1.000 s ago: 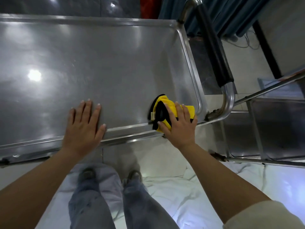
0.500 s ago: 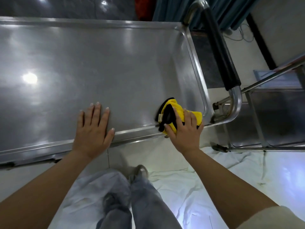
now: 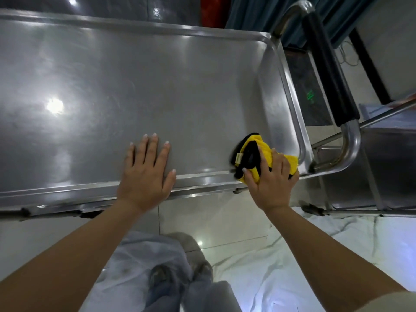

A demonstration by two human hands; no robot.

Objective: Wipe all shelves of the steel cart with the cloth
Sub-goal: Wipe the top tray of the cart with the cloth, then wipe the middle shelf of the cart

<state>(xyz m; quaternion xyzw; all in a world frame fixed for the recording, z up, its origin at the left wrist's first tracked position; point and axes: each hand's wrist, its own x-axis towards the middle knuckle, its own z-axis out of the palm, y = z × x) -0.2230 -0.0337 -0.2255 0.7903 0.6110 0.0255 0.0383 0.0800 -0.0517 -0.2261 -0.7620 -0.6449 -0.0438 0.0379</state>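
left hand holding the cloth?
No, the left hand lies flat on the shelf; the right hand grips the cloth.

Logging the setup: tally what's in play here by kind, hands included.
Hands: 2, left hand flat on the top shelf, right hand gripping the cloth
Cloths: 1, yellow-and-black cloth
Steel carts: 1, cart
Total: 4

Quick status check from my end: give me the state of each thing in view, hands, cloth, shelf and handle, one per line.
left hand: flat, fingers straight, resting on the top shelf's near edge
right hand: grips the cloth
cloth: bunched, yellow and black, pressed into the shelf's near right corner
top shelf: bare steel, shiny, light glare on the left
handle: untouched, black grip on the right end
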